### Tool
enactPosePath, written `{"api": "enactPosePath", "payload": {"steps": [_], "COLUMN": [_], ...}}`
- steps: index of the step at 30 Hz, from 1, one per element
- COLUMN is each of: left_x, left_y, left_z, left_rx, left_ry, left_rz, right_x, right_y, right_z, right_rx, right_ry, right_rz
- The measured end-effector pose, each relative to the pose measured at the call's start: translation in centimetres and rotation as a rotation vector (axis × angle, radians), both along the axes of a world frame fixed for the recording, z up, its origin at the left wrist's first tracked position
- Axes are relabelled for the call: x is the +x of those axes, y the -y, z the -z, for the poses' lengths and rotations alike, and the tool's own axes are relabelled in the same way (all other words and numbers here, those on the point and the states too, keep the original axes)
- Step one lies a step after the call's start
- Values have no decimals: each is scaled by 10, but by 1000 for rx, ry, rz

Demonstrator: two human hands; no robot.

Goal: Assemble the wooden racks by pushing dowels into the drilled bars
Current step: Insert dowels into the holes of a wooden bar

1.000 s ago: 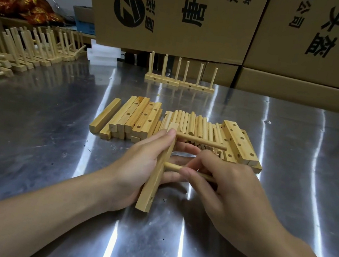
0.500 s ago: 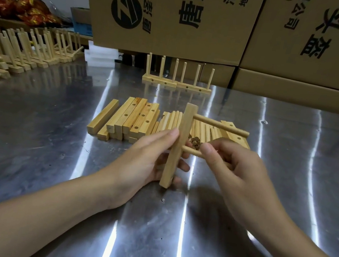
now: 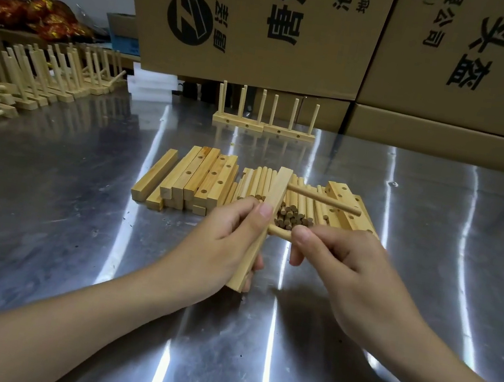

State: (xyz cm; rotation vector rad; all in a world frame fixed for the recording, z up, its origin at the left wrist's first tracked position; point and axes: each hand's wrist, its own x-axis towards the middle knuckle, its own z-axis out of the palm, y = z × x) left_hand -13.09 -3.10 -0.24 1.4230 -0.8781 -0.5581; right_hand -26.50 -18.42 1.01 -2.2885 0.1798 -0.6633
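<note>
Our left hand [image 3: 219,245] wrapped round the tilted drilled bar [image 3: 279,188], our right hand [image 3: 350,271] pinching a dowel [image 3: 280,232] at its middle, seemingly part-seated, second dowel [image 3: 324,200] jutting above our grip, spare dowels [image 3: 293,211] just beyond.

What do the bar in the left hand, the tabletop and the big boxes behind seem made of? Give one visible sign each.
The bar looks like pale, unvarnished wood: matt, faint grain. The tabletop is metal, probably stainless steel: streaky light reflections. The boxes look like brown cardboard: matt, black print.
</note>
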Motion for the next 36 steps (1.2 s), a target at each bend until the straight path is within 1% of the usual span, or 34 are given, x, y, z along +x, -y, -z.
{"api": "enactPosePath", "payload": {"steps": [2, 3, 6, 8, 11, 12, 15, 18, 20, 22, 24, 25, 28, 29, 30, 31, 32, 33, 34, 36], "left_x": [1, 1, 2, 5, 12, 15, 21, 19, 16, 14, 12, 11, 10, 11, 11, 12, 12, 13, 14, 16], "left_y": [-1, 0, 0, 0, 0, -1, -3, -4, -3, -3, -3, -3, -4, -5, -4, -4, -3, -3, -3, -2], "left_z": [-1, -1, -1, -2, -6, -7, -10, -11, -11, -10, -10, -10, -10, -10, -10, -10, -10, -10, -10, -10], "left_rx": [9, 13, 3, -8, -2, 7, 50, 54, 33, 11, -16, -23, -33, -29, -21, -5, 18, 44, 75, 142], "left_ry": [39, 49, 34, 8, -48, -48, -33, -57, -51, -9, 57, 105, 230, 251, 264, 267, 251, 206, 137, -31], "left_rz": [5, 4, -24, -59, -132, -161, -199, -176, -169, -173, -172, -172, -171, -171, -172, -175, -178, -185, -193, -190], "right_x": [1, 1, 1, -1, -6, -7, -6, -3, -3, -2, 0, 1, 3, 4, 4, 5, 5, 5, 5, 2], "right_y": [2, 2, 2, 4, 13, 15, 17, 15, 12, 8, 4, 2, -1, 0, 2, 5, 7, 7, 7, 8], "right_z": [-1, -1, -4, -5, -7, -8, -8, -6, -4, -1, 3, 4, 3, 2, 2, 1, 1, 0, 1, 3], "right_rx": [165, 201, 210, 93, -307, -382, -373, -393, -299, -157, -18, 88, 577, 702, 768, 776, 737, 653, 508, 80], "right_ry": [-71, -95, -52, 7, -7, -12, 37, 73, 109, 141, 122, 99, 10, -24, -52, -67, -61, -33, 13, 102], "right_rz": [-37, -52, -56, -20, 139, 173, 138, 111, 79, 62, 64, 53, -35, -68, -90, -100, -100, -94, -75, 23]}}
